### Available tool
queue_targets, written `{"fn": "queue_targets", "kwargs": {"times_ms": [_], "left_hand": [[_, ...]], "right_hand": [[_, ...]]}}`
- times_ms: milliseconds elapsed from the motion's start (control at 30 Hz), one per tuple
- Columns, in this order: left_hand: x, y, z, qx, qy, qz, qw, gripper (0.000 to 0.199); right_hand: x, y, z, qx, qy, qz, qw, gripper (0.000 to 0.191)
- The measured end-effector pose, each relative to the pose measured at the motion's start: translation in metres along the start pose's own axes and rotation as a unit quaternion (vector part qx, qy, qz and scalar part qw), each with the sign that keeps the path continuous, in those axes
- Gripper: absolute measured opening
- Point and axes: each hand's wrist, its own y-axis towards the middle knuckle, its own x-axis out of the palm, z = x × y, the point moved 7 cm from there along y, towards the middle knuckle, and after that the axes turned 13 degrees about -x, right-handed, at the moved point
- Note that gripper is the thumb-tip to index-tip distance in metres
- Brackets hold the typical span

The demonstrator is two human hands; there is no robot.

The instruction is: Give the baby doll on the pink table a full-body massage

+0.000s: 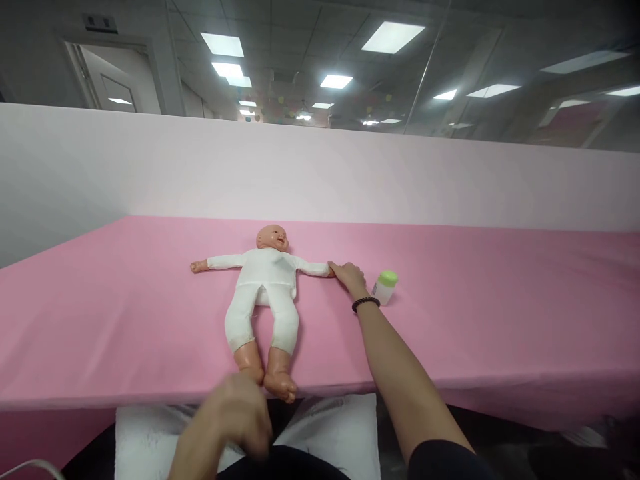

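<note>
A baby doll [267,270] with a white cloth body lies on its back on the pink-covered table, arms stretched out sideways and feet at the front edge. My right hand [350,275], with a dark bead bracelet at the wrist, is closed around the doll's hand at the end of its right-side arm in the view. Just beside that wrist stands a small white bottle [385,288] with a green cap. Near the doll's feet, my left hand [235,413] hangs in front of the table edge. It is smeared by motion, and its fingers cannot be made out.
A pink sheet [475,300] covers the table. Behind it rises a low white wall [325,173], with glass above. Below the front edge, a white cloth [340,433] lies near my lap. A pale cable [37,463] curves in at the bottom left.
</note>
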Motion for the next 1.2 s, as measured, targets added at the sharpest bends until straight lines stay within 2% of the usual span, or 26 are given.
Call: {"fn": "queue_targets", "kwargs": {"times_ms": [67,167,200,267,400,600,700,833,967,1100,1200], "left_hand": [[0.007,0.015,-0.026,-0.002,0.051,-0.012,0.999,0.04],[0.018,0.017,-0.069,-0.043,0.205,0.073,0.975,0.062],[0.026,0.013,-0.078,-0.036,0.242,0.08,0.966,0.065],[0.04,0.005,-0.087,-0.014,0.269,0.082,0.96,0.057],[0.049,0.001,-0.085,-0.005,0.21,0.072,0.975,0.032],[0.043,0.003,-0.083,-0.034,0.103,0.047,0.993,0.02],[0.035,0.0,-0.092,-0.063,0.064,0.037,0.995,0.019],[0.014,0.0,-0.108,-0.084,0.009,0.057,0.995,0.026],[-0.005,0.013,-0.113,-0.098,-0.056,0.078,0.991,0.034],[-0.025,0.043,-0.092,-0.08,-0.077,0.118,0.987,0.037],[-0.033,0.072,-0.066,-0.041,-0.024,0.164,0.985,0.038]], "right_hand": [[0.001,0.0,0.001,-0.002,0.009,-0.009,1.0,0.06],[0.001,0.0,0.001,-0.001,0.017,-0.013,1.0,0.058],[0.001,0.0,0.001,-0.001,0.018,-0.009,1.0,0.058],[0.0,-0.001,0.0,-0.003,0.019,-0.005,1.0,0.058],[0.001,-0.003,-0.002,-0.006,0.022,-0.008,1.0,0.057],[0.003,0.0,0.0,-0.004,0.016,0.003,1.0,0.054],[0.002,0.002,0.0,-0.007,0.046,0.032,0.998,0.047],[-0.005,0.001,-0.003,-0.009,0.174,0.13,0.976,0.041],[-0.007,0.002,-0.009,-0.001,0.238,0.143,0.961,0.026],[-0.025,-0.006,-0.03,-0.03,0.293,0.22,0.93,0.027],[-0.041,-0.023,-0.069,-0.131,0.326,0.272,0.896,0.032]]}}
